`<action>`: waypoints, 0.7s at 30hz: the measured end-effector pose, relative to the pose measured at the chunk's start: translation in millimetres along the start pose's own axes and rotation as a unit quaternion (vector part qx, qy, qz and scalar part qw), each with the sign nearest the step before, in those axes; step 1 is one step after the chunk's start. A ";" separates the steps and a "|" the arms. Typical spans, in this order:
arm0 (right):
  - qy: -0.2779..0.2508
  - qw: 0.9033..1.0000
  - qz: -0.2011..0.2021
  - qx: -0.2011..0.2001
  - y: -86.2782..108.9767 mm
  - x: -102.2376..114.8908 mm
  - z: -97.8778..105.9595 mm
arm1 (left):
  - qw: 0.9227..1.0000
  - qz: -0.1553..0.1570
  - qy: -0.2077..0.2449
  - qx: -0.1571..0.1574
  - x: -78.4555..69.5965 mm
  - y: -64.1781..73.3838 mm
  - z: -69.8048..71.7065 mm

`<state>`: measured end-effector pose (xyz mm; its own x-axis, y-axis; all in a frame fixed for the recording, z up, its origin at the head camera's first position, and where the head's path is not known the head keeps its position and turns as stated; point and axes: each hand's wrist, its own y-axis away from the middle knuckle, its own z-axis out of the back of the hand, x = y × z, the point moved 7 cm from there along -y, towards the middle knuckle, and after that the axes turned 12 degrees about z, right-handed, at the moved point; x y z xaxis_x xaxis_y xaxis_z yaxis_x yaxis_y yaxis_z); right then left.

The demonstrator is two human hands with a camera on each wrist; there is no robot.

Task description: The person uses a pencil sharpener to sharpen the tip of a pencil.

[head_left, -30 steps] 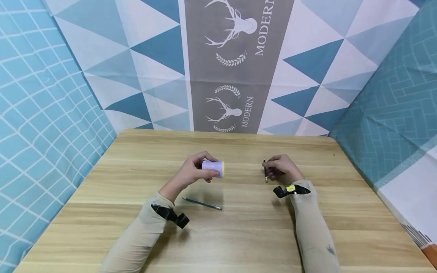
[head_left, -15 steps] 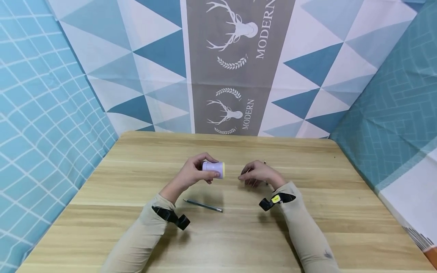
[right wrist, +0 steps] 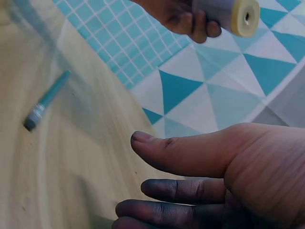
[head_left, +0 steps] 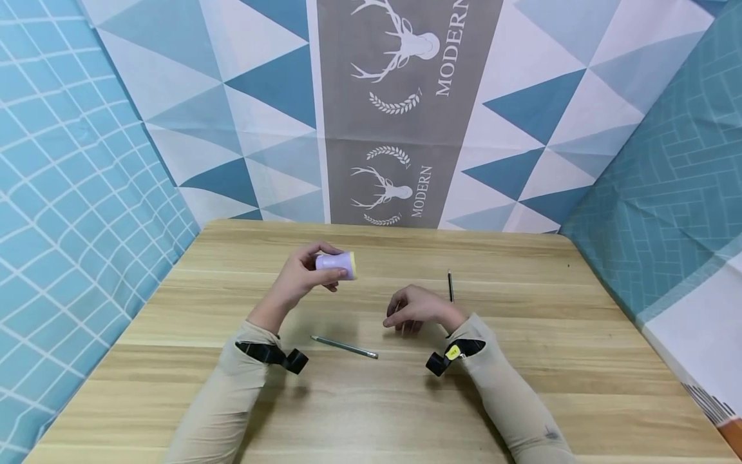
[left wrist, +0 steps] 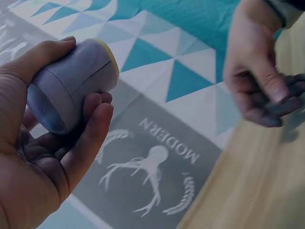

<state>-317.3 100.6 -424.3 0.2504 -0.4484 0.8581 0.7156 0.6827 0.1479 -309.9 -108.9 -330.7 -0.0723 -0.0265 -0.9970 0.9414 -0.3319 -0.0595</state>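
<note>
My left hand [head_left: 292, 278] holds a small lilac cylinder, a pencil sharpener [head_left: 333, 263], on its side above the table. Its yellow end with a small hole shows in the right wrist view, pointing away from the palm. In the left wrist view, thumb and fingers wrap round the sharpener [left wrist: 78, 78]. My right hand [head_left: 418, 305] hovers over the table with nothing in it, its fingers loosely bent and darkly smudged. One dark pencil [head_left: 450, 287] lies just beyond the right wrist, its near end hidden. A second pencil [head_left: 344, 347] lies between the two forearms.
The wooden table [head_left: 510, 380] spans the area under both hands. A patterned cloth [head_left: 382, 116] hangs behind its far edge, with blue cloths at both sides. Each wrist wears a black camera [head_left: 297, 361] on a strap.
The right hand has let go of the dark pencil, leaving it on the table, and moved left and nearer. The left hand has shifted left and slightly farther off with the sharpener.
</note>
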 end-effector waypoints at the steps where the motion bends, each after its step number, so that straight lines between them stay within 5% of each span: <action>1: 0.000 1.000 0.001 0.003 -0.6 1.2 -2.7 | 1.000 0.000 0.003 -0.006 -0.4 0.3 4.4; 11: 0.049 0.996 0.062 0.031 -10.0 18.1 -35.2 | 0.998 0.004 0.004 -0.062 0.4 0.5 46.9; 21: 0.202 0.971 0.122 0.028 -13.8 35.4 -61.9 | 0.996 -0.005 0.026 -0.089 1.9 2.9 71.5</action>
<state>-278.0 39.6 -426.4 0.6518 -0.4504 0.6102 0.5682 0.8229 0.0005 -330.9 -177.3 -329.3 -0.0691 0.0261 -0.9973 0.9847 -0.1584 -0.0724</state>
